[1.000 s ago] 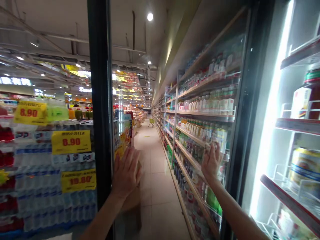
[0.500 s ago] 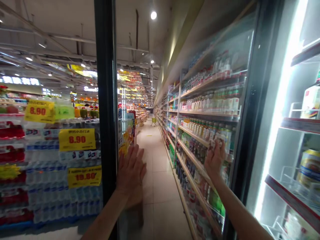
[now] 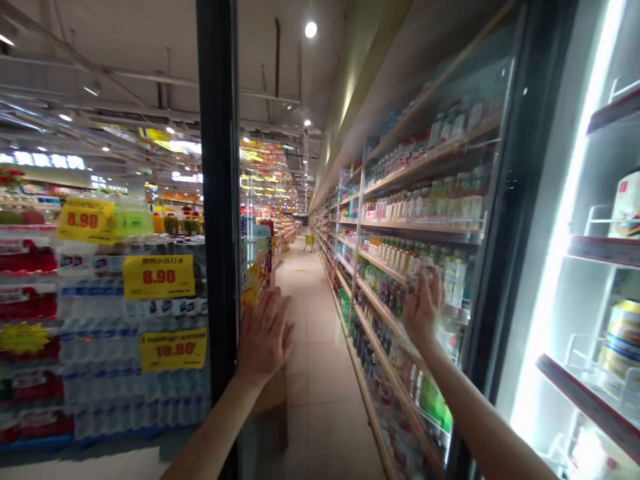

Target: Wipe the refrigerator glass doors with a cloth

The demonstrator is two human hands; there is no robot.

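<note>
A glass cooler door (image 3: 533, 200) with a dark frame stands in front of me. Against its glass, near the left frame edge, my left hand (image 3: 265, 337) lies flat with fingers stretched out. My right hand (image 3: 424, 310) is raised at the right part of the pane, fingers curled around a crumpled pale cloth (image 3: 425, 275). The cloth is small and partly hidden by the fingers, and it seems to touch the glass. Through the pane, shelves of bottles (image 3: 400, 253) show behind the right hand.
Lit cooler shelves (image 3: 600, 250) with cartons and a can (image 3: 620, 340) stand close on the right. Stacked bottled water (image 3: 135, 360) with yellow price signs (image 3: 159, 277) is at left. A tiled aisle (image 3: 305, 313) runs ahead to a green shopping cart (image 3: 309, 241).
My right hand has shifted slightly left and up with the cloth. My left hand stays flat on the glass. The view has turned a little, so the door frame sits farther right.
</note>
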